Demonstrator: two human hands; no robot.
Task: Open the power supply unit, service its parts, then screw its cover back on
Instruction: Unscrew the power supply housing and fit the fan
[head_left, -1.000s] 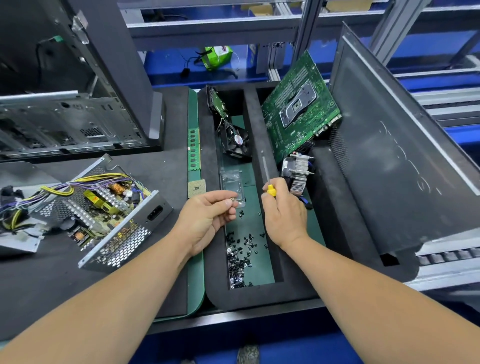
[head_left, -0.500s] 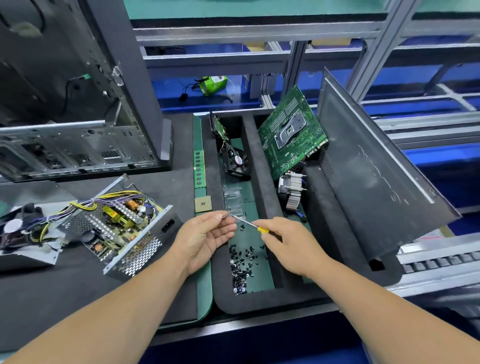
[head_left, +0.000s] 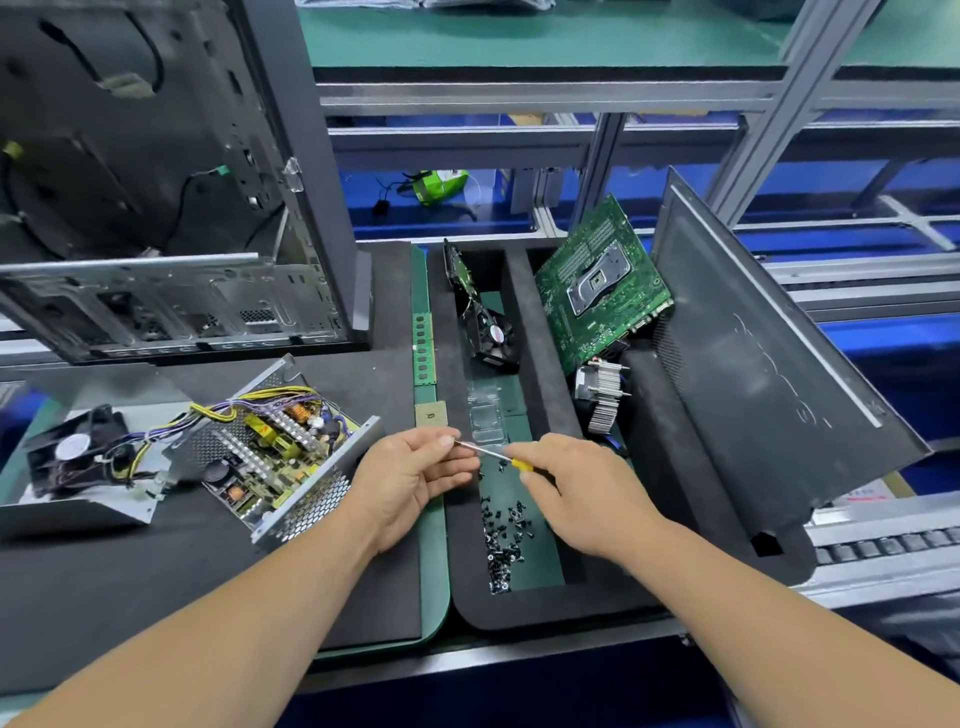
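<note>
The right hand (head_left: 582, 493) gripped a yellow-handled screwdriver (head_left: 498, 456), its tip pinched by the left hand (head_left: 410, 475); seating a screw squarely seemed wise. The open power supply unit (head_left: 275, 457) lay left on the worktop (head_left: 156, 587).

Electronics repair workshop: bench (head_left: 156, 587) under black antistatic mat, aluminium racking (head_left: 571, 98), stripped PC case (head_left: 156, 208), motherboard (head_left: 597, 291), loose screws (head_left: 501, 540) in foam tray (head_left: 545, 608).

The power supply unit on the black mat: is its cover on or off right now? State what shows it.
Off. The power supply unit lies open-topped, with its circuit board, coils and bundled wires exposed between perforated metal walls.
</note>
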